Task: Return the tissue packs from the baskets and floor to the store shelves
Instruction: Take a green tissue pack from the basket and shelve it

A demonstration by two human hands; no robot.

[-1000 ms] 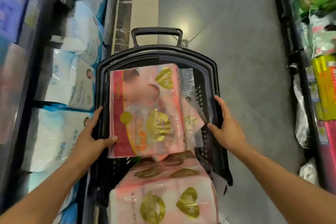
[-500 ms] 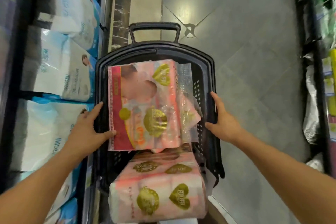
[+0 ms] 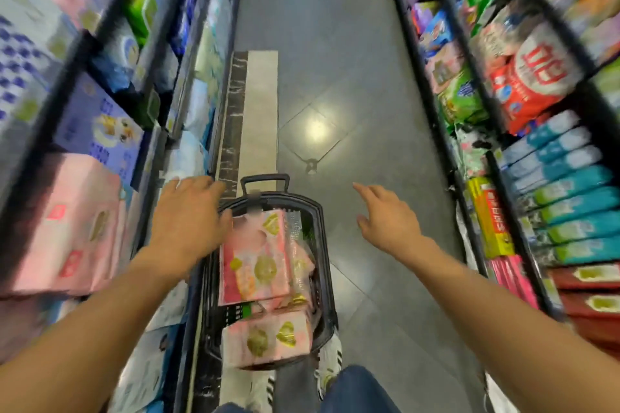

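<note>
A black plastic basket [image 3: 323,265] stands on the aisle floor below me. A flat pink tissue pack with gold hearts [image 3: 256,261] lies on top inside it. A second pink pack [image 3: 268,339] sticks out at the near end. My left hand [image 3: 188,221] hovers over the basket's left rim with fingers spread and holds nothing. My right hand [image 3: 385,221] is raised to the right of the basket, fingers straight, apart from it. The view is blurred.
Shelves full of packs line both sides: pink and blue packs on the left shelf [image 3: 77,211], red, teal and green packs on the right shelf [image 3: 536,151]. The grey tiled aisle floor [image 3: 335,77] runs ahead. My jeans and shoe [image 3: 332,375] are below the basket.
Both hands have come off the basket's sides and risen above it. The camera has lifted and pulled back, so the basket looks smaller and the shelves are in view.
</note>
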